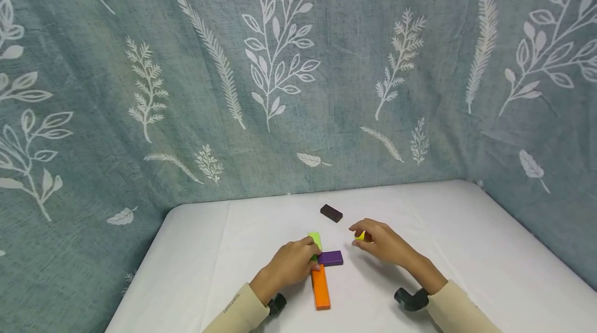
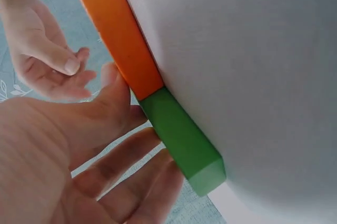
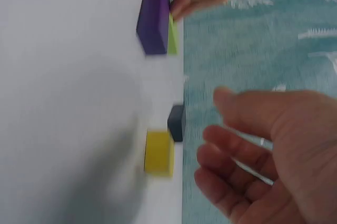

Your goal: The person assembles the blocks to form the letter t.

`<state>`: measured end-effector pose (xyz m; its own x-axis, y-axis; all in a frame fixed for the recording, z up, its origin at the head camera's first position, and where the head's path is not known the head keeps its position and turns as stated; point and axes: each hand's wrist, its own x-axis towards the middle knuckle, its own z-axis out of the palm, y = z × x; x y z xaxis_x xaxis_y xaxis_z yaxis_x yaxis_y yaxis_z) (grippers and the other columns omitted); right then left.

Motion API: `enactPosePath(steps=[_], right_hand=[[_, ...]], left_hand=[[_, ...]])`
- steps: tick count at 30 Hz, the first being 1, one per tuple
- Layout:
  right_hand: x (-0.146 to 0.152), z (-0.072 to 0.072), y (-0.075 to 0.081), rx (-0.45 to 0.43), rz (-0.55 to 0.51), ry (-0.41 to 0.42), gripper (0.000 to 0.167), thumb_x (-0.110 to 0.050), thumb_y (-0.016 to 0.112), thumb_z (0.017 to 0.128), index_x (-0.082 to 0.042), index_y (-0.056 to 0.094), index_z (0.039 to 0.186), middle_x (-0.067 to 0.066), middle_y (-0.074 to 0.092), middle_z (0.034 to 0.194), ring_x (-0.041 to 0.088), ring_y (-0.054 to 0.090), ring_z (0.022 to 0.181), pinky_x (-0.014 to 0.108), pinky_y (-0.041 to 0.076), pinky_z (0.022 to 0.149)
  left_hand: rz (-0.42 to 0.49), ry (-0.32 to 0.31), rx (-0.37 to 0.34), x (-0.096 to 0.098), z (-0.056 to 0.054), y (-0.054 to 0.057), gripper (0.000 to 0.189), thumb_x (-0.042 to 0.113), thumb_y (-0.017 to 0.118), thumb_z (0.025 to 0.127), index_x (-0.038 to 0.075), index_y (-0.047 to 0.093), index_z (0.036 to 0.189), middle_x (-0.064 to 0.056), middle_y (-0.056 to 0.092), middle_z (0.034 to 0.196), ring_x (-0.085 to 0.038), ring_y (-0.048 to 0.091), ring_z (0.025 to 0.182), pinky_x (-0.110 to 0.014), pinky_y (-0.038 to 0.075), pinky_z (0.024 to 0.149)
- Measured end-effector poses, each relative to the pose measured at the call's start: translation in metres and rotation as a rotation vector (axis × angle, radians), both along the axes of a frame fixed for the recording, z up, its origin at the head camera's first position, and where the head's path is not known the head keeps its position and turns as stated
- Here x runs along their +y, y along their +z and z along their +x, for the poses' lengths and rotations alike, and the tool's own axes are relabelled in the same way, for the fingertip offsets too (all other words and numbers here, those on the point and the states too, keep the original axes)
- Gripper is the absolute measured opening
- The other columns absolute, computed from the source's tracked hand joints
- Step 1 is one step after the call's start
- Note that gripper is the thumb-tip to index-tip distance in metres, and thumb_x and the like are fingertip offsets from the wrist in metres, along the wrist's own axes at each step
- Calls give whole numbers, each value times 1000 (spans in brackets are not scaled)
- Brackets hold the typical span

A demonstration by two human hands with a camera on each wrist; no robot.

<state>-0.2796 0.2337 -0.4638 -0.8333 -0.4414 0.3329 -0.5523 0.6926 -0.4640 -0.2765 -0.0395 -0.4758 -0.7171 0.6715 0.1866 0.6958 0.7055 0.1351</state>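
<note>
My left hand [image 1: 291, 261] rests its fingertips along the upper edge of a green block [image 2: 181, 142], its thumb beside the seam with an orange block [image 2: 121, 37]. End to end, those two blocks touch. A purple block [image 1: 331, 258] extends right from beside the left fingertips, and a light green block [image 1: 314, 239] lies just beyond them, partly covered. My right hand [image 1: 384, 242] hovers over the table with loosely bent fingers around nothing. Near those fingertips a yellow block [image 3: 158, 153] sits on the table, apart from them in the right wrist view.
Farther back on the white table [image 1: 200, 260] lies a black block [image 1: 331, 213]. A patterned blue-green curtain [image 1: 345, 89] hangs behind the table and along its sides. Dark wrist-worn devices show under both sleeves, the right one [image 1: 411, 299] close over the tabletop.
</note>
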Motion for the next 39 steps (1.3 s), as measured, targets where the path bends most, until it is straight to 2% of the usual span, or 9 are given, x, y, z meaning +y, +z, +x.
enactPosePath(steps=[4,7,13,18,25,31,36,39], right_hand=[[16,-5,-2,-45,-4,-114,21,-4,72,89,0,70,110,4,66,94,8,55,79,22,49,66],[25,-9,-9,-79,1,-155,22,-2,71,89,1,70,110,7,65,97,11,56,82,24,51,69],[34,-15,-23,-124,-9,-103,30,-5,73,88,3,67,117,9,64,103,11,56,84,23,50,73],[36,-18,-29,-107,-70,-98,32,-6,75,87,2,67,117,7,65,101,13,56,84,24,48,73],[33,-19,-30,-102,-54,-78,32,-7,74,88,3,68,118,4,62,94,13,51,82,23,44,70],[32,-18,-31,-88,-66,-103,27,-7,75,87,1,69,112,2,60,90,14,51,80,23,44,68],[29,-12,-29,-74,-85,-119,22,-6,75,86,-3,70,108,1,63,92,11,55,82,23,48,71],[26,-5,-23,-66,-105,-108,21,-7,76,86,-4,70,106,2,65,95,10,57,83,24,51,74]], left_hand=[[2,5,4,0,1,1,27,30,73,92,13,73,112,3,66,106,-7,61,82,-23,54,77],[1,7,11,1,2,1,25,30,73,92,12,72,111,2,66,105,-7,61,81,-22,54,76],[13,5,0,0,2,-1,25,29,74,91,11,71,108,3,66,102,-5,58,78,-21,53,75],[34,5,-31,1,0,1,26,30,73,92,11,71,108,2,66,102,-6,58,80,-21,53,79],[46,16,-43,-1,2,4,21,28,74,91,12,71,105,3,67,100,-6,60,83,-23,54,81],[65,21,-60,0,2,4,26,27,74,92,11,67,111,1,67,103,-6,57,82,-22,53,80],[66,34,-81,1,1,3,38,28,73,92,9,64,123,-2,69,116,-12,64,101,-29,54,93],[49,32,-73,1,1,3,37,29,73,92,9,67,123,-2,68,116,-12,64,99,-29,54,93]])
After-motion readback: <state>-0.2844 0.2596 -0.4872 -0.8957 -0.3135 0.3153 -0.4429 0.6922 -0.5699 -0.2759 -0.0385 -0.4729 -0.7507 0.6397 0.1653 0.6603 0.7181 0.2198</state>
